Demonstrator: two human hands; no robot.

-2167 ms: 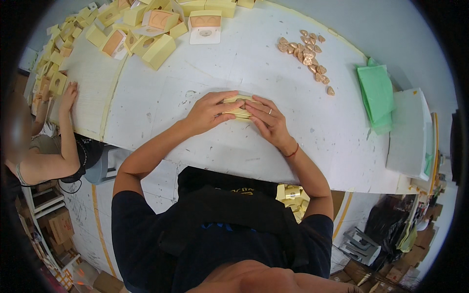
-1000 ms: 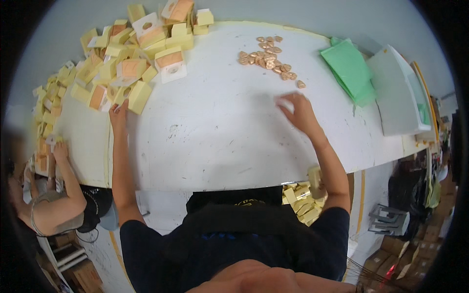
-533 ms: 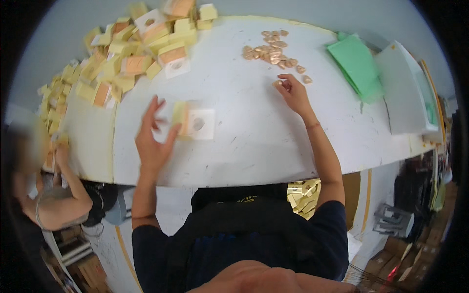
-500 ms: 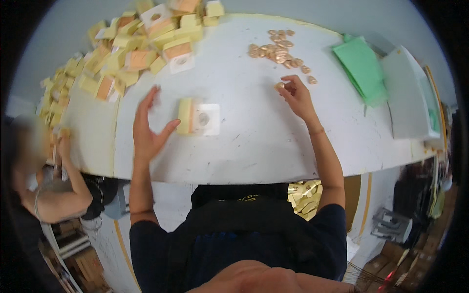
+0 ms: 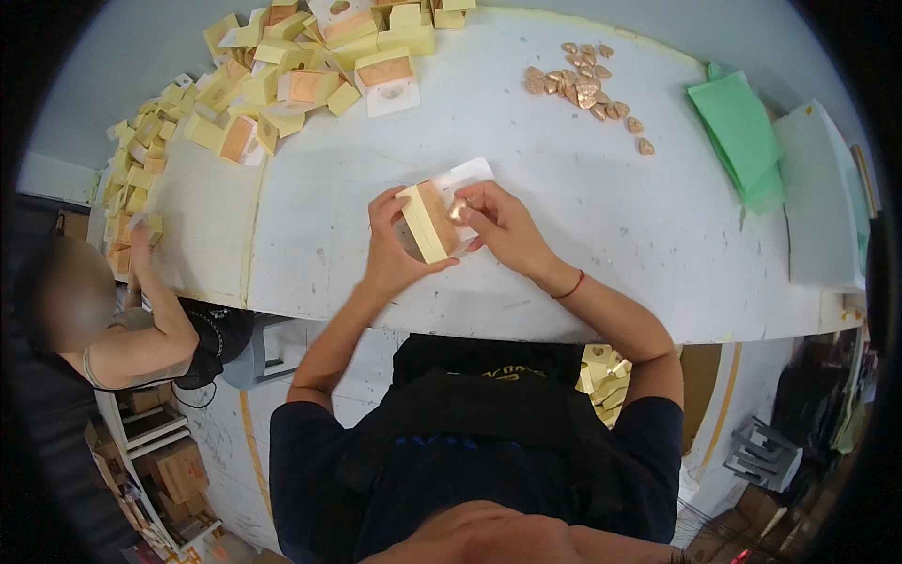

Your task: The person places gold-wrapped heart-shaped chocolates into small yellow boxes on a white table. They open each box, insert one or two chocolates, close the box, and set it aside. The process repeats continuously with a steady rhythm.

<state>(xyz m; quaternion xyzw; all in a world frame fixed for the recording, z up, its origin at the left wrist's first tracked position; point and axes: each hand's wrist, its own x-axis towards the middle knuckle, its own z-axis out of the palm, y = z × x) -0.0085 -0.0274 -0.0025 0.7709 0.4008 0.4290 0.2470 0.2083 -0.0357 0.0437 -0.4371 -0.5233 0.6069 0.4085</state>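
Note:
My left hand point(image 5: 393, 246) is closed around a small pale-yellow box point(image 5: 426, 226), its thumb along the near end and its fingers at the far end. The box is tilted on the white table. A white flap point(image 5: 470, 176) with an opening extends from its right side, beside an orange-tinted inner panel. Between the fingertips of my right hand point(image 5: 507, 228) is a shiny rose-gold heart-shaped piece point(image 5: 459, 211), held right at the flap. The right fingers hide part of the flap, so I cannot tell whether the heart sits in the opening.
Loose rose-gold hearts point(image 5: 584, 91) lie at the back right, near a folded green sheet point(image 5: 738, 136) and a white bin point(image 5: 819, 202). Many yellow boxes point(image 5: 301, 85) are heaped at the back left. A co-worker point(image 5: 141, 343) handles boxes at the left edge.
My left hand has taken hold of the box, which is now turned and tilted. My right hand has brought the heart leftward from near the pile to the box's flap.

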